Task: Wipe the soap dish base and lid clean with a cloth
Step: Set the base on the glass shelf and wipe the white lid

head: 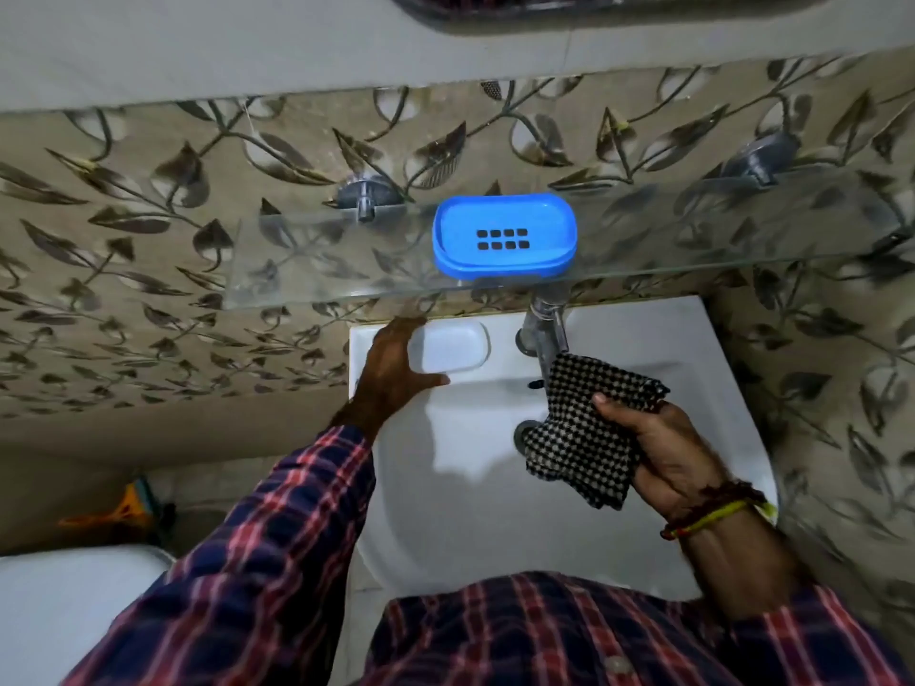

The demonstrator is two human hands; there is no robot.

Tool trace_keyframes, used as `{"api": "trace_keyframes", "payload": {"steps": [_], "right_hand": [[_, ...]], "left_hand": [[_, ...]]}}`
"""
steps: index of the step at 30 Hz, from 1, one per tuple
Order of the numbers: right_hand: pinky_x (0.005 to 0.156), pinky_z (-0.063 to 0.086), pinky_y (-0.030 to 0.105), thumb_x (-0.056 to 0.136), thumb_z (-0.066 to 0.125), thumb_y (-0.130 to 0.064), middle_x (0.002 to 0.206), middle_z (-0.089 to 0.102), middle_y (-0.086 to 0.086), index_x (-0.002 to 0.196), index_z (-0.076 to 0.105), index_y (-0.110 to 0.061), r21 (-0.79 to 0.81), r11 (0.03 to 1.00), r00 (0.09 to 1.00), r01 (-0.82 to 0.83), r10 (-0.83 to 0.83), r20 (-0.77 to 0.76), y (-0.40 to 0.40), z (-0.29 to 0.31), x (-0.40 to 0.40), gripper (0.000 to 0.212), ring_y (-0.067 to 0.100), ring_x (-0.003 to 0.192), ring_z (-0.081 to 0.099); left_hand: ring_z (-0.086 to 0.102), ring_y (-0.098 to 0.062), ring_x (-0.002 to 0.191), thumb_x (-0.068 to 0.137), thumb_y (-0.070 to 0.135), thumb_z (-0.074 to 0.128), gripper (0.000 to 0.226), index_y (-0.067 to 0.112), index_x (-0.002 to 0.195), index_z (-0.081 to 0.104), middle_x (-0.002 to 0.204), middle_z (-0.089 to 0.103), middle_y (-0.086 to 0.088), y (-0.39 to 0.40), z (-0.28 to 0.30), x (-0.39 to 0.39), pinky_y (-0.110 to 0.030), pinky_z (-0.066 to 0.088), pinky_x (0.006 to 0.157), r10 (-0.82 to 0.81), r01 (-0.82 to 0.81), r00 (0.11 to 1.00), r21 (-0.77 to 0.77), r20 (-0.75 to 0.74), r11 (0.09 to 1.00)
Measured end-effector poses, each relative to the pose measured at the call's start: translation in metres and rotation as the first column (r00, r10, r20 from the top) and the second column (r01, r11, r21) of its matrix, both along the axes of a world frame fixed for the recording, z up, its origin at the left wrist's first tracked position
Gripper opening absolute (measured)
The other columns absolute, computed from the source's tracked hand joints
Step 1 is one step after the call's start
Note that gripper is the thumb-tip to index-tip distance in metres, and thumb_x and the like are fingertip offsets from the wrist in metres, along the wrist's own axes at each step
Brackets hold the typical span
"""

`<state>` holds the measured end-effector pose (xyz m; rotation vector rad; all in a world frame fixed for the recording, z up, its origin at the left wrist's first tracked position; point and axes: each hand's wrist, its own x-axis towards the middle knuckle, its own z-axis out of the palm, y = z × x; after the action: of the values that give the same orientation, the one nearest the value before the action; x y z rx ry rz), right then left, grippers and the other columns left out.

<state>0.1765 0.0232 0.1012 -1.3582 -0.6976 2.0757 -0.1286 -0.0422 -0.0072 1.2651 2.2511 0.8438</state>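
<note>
The blue soap dish base (504,235), with a block of drain holes in its middle, sits on the glass shelf (307,274) above the sink. The clear, whitish lid (453,346) lies on the sink's back left ledge. My left hand (391,368) holds the lid at its left end, thumb along the front edge and fingers at the back edge. Over the basin, my right hand (658,450) grips a black-and-white checked cloth (579,433) that hangs crumpled over the drain.
A metal tap (547,334) stands at the back of the white sink (693,349), just right of the lid and under the shelf. Two metal brackets (364,198) fix the shelf to the leaf-patterned wall. A white toilet tank lid (54,601) lies at lower left.
</note>
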Motion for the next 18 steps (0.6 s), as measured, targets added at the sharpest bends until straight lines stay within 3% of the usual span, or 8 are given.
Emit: {"api": "trace_keyframes", "payload": {"steps": [3, 6, 10, 12, 14, 16, 18], "right_hand": [[0.079, 0.059, 0.045, 0.088, 0.061, 0.001, 0.116, 0.07, 0.022, 0.117, 0.065, 0.003, -0.005, 0.999, 0.999, 0.035, -0.035, 0.005, -0.001, -0.006, 0.005, 0.03, 0.036, 0.102, 0.069], [0.076, 0.06, 0.042, 0.088, 0.062, 0.002, 0.114, 0.071, 0.02, 0.114, 0.066, 0.002, 0.016, 0.998, 0.998, 0.067, -0.068, 0.003, -0.004, -0.009, 0.007, 0.026, 0.034, 0.098, 0.071], [0.075, 0.061, 0.039, 0.087, 0.065, 0.005, 0.106, 0.074, 0.015, 0.112, 0.068, 0.001, 0.256, 0.965, 0.991, 0.063, -0.09, 0.096, -0.009, -0.007, 0.007, 0.026, 0.03, 0.094, 0.073], [0.08, 0.059, 0.032, 0.086, 0.068, 0.005, 0.099, 0.074, 0.007, 0.109, 0.069, -0.002, 0.535, 0.84, 0.948, -0.088, -0.094, 0.304, -0.011, -0.005, 0.008, 0.024, 0.022, 0.09, 0.072], [0.079, 0.05, 0.014, 0.082, 0.073, 0.001, 0.089, 0.07, -0.001, 0.103, 0.071, -0.005, 0.705, 0.63, 0.853, -0.325, -0.127, 0.506, -0.014, -0.003, 0.012, 0.022, 0.008, 0.084, 0.066], [0.07, 0.041, -0.001, 0.08, 0.075, -0.003, 0.082, 0.069, -0.002, 0.097, 0.073, -0.007, 0.733, 0.533, 0.81, -0.424, -0.138, 0.569, -0.016, -0.003, 0.015, 0.018, -0.003, 0.079, 0.059], [0.072, 0.047, 0.007, 0.078, 0.078, -0.009, 0.082, 0.073, 0.0, 0.093, 0.073, -0.009, 0.712, 0.576, 0.823, -0.402, -0.114, 0.557, -0.018, -0.003, 0.017, 0.016, -0.001, 0.075, 0.062]], "left_hand": [[0.046, -0.022, 0.124, 0.058, 0.034, 0.097, 0.089, 0.015, 0.132, 0.051, 0.133, 0.051, -0.005, -0.014, 0.012, 0.016, -0.029, 0.037, 0.1, -0.086, 0.088, 0.996, 0.109, -0.023, 0.99], [0.043, -0.025, 0.129, 0.068, 0.009, 0.087, 0.077, 0.01, 0.135, 0.05, 0.137, 0.048, -0.011, -0.034, 0.027, 0.039, -0.036, 0.038, 0.108, -0.234, 0.255, 0.962, 0.149, -0.144, 0.955], [0.045, -0.039, 0.13, 0.06, -0.021, 0.061, 0.082, 0.003, 0.138, 0.052, 0.14, 0.051, -0.021, -0.048, 0.046, 0.074, -0.041, 0.033, 0.114, -0.332, 0.393, 0.858, 0.085, -0.393, 0.915], [0.046, -0.044, 0.129, 0.061, -0.025, 0.043, 0.084, 0.003, 0.139, 0.052, 0.143, 0.051, -0.023, -0.053, 0.053, 0.093, -0.051, 0.04, 0.11, -0.351, 0.432, 0.775, 0.035, -0.525, 0.901], [0.047, -0.047, 0.13, 0.068, -0.016, 0.032, 0.078, 0.003, 0.14, 0.052, 0.144, 0.051, -0.024, -0.057, 0.056, 0.11, -0.053, 0.043, 0.107, -0.39, 0.483, 0.701, -0.005, -0.597, 0.875], [0.047, -0.045, 0.13, 0.071, -0.017, 0.045, 0.073, 0.004, 0.141, 0.051, 0.143, 0.051, -0.023, -0.053, 0.06, 0.119, -0.049, 0.04, 0.11, -0.39, 0.464, 0.741, -0.003, -0.547, 0.886], [0.044, -0.037, 0.134, 0.069, -0.008, 0.076, 0.08, 0.006, 0.143, 0.048, 0.145, 0.048, -0.018, -0.046, 0.069, 0.12, -0.04, 0.035, 0.113, -0.357, 0.389, 0.881, 0.043, -0.311, 0.92]]}}
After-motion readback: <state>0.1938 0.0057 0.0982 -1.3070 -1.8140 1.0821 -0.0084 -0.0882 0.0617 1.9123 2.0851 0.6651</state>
